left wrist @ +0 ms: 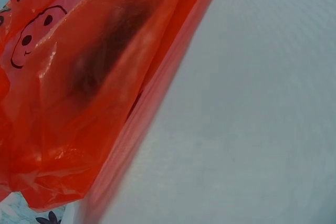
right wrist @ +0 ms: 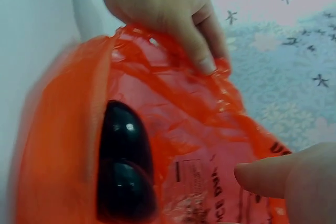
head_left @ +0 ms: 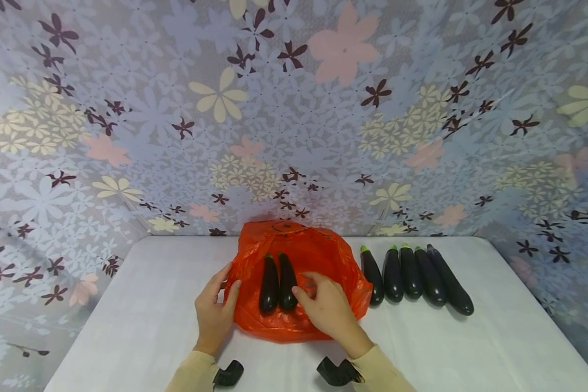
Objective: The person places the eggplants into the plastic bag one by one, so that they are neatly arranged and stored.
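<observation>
A red plastic bag (head_left: 323, 256) lies with its mouth spread toward me. Two dark eggplants (head_left: 269, 286) rest side by side inside it, and their rounded ends (right wrist: 126, 129) show in the right wrist view. My left hand (head_left: 215, 310) holds the bag's left edge, thumb inside the rim. The right hand (head_left: 328, 305) is over the bag's opening, just right of the eggplants, with its thumb (right wrist: 273, 171) extended and nothing seen in its grasp. Through the bag's wall (left wrist: 42, 129), a dark eggplant shape shows in the left wrist view.
Several more eggplants (head_left: 411, 275) lie in a row right of the bag, stems pointing away. All stands on a white table (head_left: 509, 326) backed by flower-patterned cloth (head_left: 294, 120). Dark wrist mounts (head_left: 230, 373) sit at both sleeves.
</observation>
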The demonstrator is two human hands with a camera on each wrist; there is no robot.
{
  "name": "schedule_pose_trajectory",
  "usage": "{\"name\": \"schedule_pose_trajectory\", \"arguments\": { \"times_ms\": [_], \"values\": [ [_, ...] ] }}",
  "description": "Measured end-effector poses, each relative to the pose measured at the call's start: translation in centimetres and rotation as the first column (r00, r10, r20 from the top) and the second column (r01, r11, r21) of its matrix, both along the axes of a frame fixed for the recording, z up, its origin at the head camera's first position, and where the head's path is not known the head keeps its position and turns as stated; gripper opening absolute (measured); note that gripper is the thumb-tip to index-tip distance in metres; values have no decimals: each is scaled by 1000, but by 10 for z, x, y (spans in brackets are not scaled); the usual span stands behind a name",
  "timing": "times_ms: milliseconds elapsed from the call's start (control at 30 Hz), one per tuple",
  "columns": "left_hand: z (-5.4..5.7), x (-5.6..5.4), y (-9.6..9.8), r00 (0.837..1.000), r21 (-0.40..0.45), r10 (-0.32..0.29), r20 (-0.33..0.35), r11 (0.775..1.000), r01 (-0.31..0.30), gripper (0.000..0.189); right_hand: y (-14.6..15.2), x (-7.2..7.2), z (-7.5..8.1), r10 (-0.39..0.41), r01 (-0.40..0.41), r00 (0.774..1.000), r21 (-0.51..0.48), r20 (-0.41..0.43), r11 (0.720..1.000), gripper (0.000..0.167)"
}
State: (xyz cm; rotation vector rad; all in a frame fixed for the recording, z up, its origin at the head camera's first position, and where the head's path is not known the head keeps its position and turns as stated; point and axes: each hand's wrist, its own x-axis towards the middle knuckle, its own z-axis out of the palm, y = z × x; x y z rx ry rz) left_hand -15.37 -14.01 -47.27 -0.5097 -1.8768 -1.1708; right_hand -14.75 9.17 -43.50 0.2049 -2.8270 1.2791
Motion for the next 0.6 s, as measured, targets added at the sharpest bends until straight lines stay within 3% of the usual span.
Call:
{"name": "schedule_pose_trajectory", "arguments": {
  "times_ms": [333, 600],
  "values": [
    [-25, -13, -7, 1000, -6, 18, -1, 1000, -18, 62, 17, 20, 20, 22, -23, 1000, -76, -21, 997, 41],
    [-3, -1, 1, 1000, 4, 4, 2, 1000, -4, 57, 37, 34, 31, 20, -23, 999, -104, -33, 994, 40]
  ]
}}
